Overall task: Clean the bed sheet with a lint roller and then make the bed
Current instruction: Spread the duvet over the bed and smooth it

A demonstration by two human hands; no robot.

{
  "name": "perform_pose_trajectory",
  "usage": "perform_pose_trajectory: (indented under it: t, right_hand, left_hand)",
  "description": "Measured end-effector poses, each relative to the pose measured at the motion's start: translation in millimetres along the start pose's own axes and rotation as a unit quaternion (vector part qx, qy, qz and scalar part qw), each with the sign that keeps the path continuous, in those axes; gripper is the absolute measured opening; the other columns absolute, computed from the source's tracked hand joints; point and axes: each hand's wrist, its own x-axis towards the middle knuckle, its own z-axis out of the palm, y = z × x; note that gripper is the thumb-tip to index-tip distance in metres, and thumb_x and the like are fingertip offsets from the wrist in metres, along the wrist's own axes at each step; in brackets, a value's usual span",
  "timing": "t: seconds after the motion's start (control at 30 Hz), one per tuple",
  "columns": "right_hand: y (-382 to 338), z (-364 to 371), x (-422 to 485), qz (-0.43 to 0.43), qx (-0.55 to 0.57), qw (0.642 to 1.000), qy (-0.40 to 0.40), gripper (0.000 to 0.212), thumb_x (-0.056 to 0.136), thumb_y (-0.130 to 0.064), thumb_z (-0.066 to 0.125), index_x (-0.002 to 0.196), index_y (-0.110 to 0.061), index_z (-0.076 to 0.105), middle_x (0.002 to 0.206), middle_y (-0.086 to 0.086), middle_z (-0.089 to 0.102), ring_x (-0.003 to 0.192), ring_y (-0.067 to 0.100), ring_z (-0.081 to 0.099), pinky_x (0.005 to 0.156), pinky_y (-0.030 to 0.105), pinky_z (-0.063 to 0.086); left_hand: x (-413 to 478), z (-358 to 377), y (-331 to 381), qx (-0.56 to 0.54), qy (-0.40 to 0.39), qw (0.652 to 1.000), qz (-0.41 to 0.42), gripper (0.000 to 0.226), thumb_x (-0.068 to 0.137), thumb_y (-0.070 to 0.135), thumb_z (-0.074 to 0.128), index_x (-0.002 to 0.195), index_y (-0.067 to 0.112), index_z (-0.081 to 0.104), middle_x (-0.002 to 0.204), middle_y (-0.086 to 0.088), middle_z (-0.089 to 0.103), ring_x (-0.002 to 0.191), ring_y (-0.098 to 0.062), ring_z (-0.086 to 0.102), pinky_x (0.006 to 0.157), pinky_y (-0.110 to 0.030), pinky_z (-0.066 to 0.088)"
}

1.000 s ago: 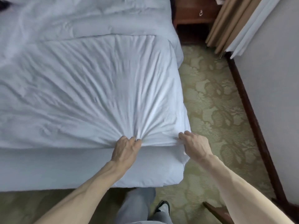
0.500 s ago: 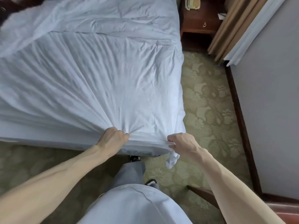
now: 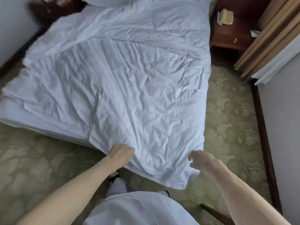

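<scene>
The bed sheet (image 3: pixel 146 103) lies rumpled over the bed (image 3: pixel 40 122), its near corner drawn past the foot edge and hanging above the carpet (image 3: pixel 48 159); half a second ago it was stretched in tight pleats fanning from both hands, now the cloth is slack; the left hand (image 3: pixel 121 152) grips the sheet's hem at the foot edge, fingers curled into the fabric as before; the right hand (image 3: pixel 203 159), which earlier pinched the hem, sits at the hanging corner, blurred, fingers loosely bent, and I cannot tell whether they hold cloth; a nightstand (image 3: pixel 230 43) with a telephone (image 3: pixel 225 17) stands beside the bed's far right corner
</scene>
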Motion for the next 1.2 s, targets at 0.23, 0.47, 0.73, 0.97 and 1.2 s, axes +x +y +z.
perform_pose_trajectory:
  t: [0.23,0.47,0.73,0.97,1.2]
  right_hand:
    - [-135.2,-98.8,82.8,-0.043,0.07,0.996,0.021,0.036,0.095,-0.032,0.058,0.131,-0.029,0.061,0.125,-0.006,0.066,0.116,0.017,0.06,0.093,0.033,0.051]
    - [-340.7,-169.6,171.2,-0.07,0.157,0.985,0.004,0.033,0.091,-0.033,0.06,0.124,-0.032,0.065,0.117,-0.01,0.068,0.111,0.014,0.062,0.083,0.029,0.047]
    - [-484.7,-227.2,194.3,-0.108,0.206,0.972,0.036,0.038,0.093,-0.029,0.059,0.13,-0.029,0.063,0.124,-0.011,0.068,0.114,0.012,0.063,0.086,0.024,0.046]
    - [-538.0,-245.1,215.7,-0.07,0.228,0.964,0.118,0.042,0.095,-0.03,0.057,0.137,-0.028,0.056,0.128,-0.006,0.067,0.116,0.019,0.063,0.094,0.031,0.051]
    - [-615.7,-237.4,221.3,-0.069,0.219,0.967,0.114,0.05,0.095,-0.031,0.058,0.144,-0.029,0.05,0.131,-0.002,0.066,0.117,0.024,0.063,0.089,0.039,0.055]
  left_hand:
    - [-1.3,24.3,-179.5,-0.083,0.032,0.992,-0.093,0.027,0.104,0.026,0.042,0.092,0.018,0.065,0.086,0.008,0.064,0.081,-0.014,0.063,0.074,-0.031,0.05]
    - [-12.7,51.8,-387.2,-0.142,0.015,0.98,-0.141,0.028,0.102,0.037,0.05,0.124,0.028,0.065,0.116,0.005,0.072,0.105,-0.019,0.067,0.086,-0.035,0.052]
    - [-56.8,61.7,-525.0,-0.137,-0.011,0.962,-0.237,0.03,0.101,0.05,0.052,0.102,0.023,0.066,0.104,0.009,0.07,0.094,-0.015,0.067,0.071,-0.029,0.048]
    - [-57.4,42.0,-554.9,-0.175,0.061,0.945,-0.268,0.038,0.102,0.048,0.051,0.127,0.023,0.062,0.122,0.002,0.069,0.112,-0.022,0.065,0.085,-0.035,0.05]
    - [-33.9,59.6,-618.2,-0.137,0.081,0.969,-0.19,0.032,0.096,0.042,0.06,0.118,0.019,0.062,0.121,0.001,0.065,0.11,-0.023,0.061,0.083,-0.038,0.052]
